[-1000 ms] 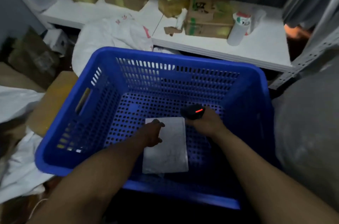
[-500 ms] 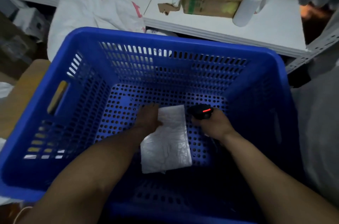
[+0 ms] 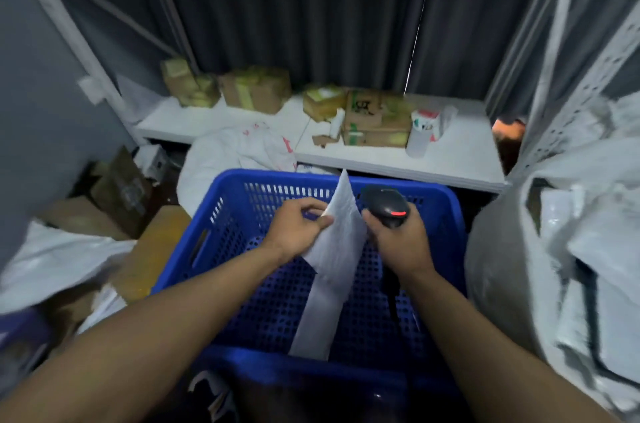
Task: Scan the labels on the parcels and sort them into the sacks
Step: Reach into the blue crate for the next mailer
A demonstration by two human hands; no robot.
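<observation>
A flat white parcel [image 3: 334,263] hangs edge-on above the blue perforated crate [image 3: 446,214], tilted nearly upright. My left hand [image 3: 294,227] pinches its upper left edge between thumb and fingers. Just right of the parcel, my right hand [image 3: 398,239] grips a black handheld scanner [image 3: 384,206] with a red light lit on it, its cord trailing down into the crate. No label shows on the side of the parcel that faces me.
A white sack [image 3: 239,152] slumps behind the crate below a white shelf [image 3: 460,156] with taped cardboard boxes [image 3: 375,119] and a white roll [image 3: 420,135]. A grey sack [image 3: 502,270] holding pale parcels stands at the right. Cardboard and white bags [image 3: 52,260] lie at the left.
My left hand has lifted the white parcel off the crate floor and tipped it upright. My right hand rose with the scanner beside it. The camera has tilted up.
</observation>
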